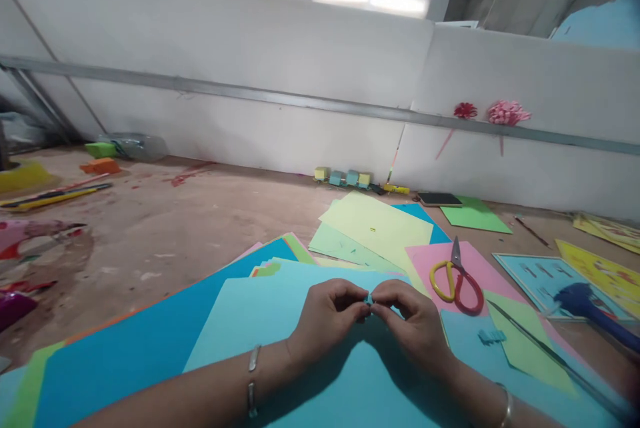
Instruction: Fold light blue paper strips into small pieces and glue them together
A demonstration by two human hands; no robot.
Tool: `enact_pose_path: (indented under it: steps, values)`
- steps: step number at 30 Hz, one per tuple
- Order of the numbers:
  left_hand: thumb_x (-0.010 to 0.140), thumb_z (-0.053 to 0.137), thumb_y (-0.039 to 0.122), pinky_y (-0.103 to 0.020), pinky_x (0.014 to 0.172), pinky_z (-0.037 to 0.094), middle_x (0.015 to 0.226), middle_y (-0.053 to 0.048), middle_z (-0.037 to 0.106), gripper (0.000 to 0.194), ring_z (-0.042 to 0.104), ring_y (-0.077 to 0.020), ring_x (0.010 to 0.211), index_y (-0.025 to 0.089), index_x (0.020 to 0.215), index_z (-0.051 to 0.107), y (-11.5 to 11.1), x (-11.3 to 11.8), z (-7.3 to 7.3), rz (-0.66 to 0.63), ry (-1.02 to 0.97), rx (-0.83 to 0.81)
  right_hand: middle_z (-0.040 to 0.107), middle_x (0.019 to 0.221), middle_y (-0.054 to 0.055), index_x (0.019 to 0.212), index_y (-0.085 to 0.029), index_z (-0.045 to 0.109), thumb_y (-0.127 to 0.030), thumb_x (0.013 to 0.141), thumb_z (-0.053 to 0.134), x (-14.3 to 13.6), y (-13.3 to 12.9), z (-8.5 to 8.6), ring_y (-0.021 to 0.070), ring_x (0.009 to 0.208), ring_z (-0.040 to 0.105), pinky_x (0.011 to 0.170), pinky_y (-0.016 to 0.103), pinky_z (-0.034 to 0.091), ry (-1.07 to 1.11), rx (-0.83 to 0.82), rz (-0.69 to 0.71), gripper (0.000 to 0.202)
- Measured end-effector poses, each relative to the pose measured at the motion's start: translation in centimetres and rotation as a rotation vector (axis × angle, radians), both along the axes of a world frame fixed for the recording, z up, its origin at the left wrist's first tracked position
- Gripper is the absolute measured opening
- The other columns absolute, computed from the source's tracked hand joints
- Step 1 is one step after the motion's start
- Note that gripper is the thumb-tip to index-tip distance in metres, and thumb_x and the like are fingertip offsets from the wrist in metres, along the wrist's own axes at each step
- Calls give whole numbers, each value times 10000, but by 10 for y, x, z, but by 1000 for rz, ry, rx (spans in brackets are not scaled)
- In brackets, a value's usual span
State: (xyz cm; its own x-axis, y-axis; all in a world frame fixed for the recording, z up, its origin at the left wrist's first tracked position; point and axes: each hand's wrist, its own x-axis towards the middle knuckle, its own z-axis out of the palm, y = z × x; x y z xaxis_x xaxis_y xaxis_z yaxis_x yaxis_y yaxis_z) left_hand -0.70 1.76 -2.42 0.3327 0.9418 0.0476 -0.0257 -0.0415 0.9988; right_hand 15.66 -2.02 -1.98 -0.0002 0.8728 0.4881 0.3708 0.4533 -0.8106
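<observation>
My left hand (325,318) and my right hand (414,325) meet over a light blue paper sheet (255,328). Fingertips of both hands pinch a tiny piece of blue paper (369,298), mostly covered by the fingers, so its shape is unclear. To the right of my right hand lie scissors (457,260) with one yellow and one red handle, on a pink sheet (487,261). A small cluster of blue paper pieces (492,337) rests near a pale green sheet (535,348).
A darker blue sheet (145,341) lies on the left, yellow paper (375,215) ahead. A long thin blade-like strip (540,345) and a blurred dark blue object (600,318) are at right. Small paper blocks (353,179) and a black flat rectangle (440,199) stand by the wall.
</observation>
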Motion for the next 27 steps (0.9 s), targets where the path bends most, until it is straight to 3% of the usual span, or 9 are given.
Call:
enact_pose_path:
  steps: [10,16,20,27]
  values:
    - [594,745,219,-275,577,495,560,-13,661,128,608,-154,551,144,668,672,-1,-1,8,-54,6,-137,689,724,29,715,-203,682,-177,800,686,-2,-3,0,171,689,651,635,300,532,-14,-9,-1,89]
    - [641,742,298,-250,551,490,605,5,635,189,589,-138,556,158,730,651,-2,0,12,-89,40,-97,699,748,26,740,-199,691,-135,793,680,-3,-5,0,164,717,643,695,305,519,-16,4,-32,84]
    - [652,755,314,-257,576,520,761,-25,663,201,618,-152,627,164,744,659,1,-3,8,-83,87,-18,690,753,20,753,-203,697,-127,791,687,-3,-4,0,154,718,619,685,285,498,-32,6,-38,85]
    - [639,779,322,-271,621,539,760,-13,654,327,635,-176,695,190,886,611,6,-6,2,-64,135,-1,654,692,-7,719,-199,695,-134,760,743,1,-1,-4,122,651,572,648,246,472,-67,-7,-4,91]
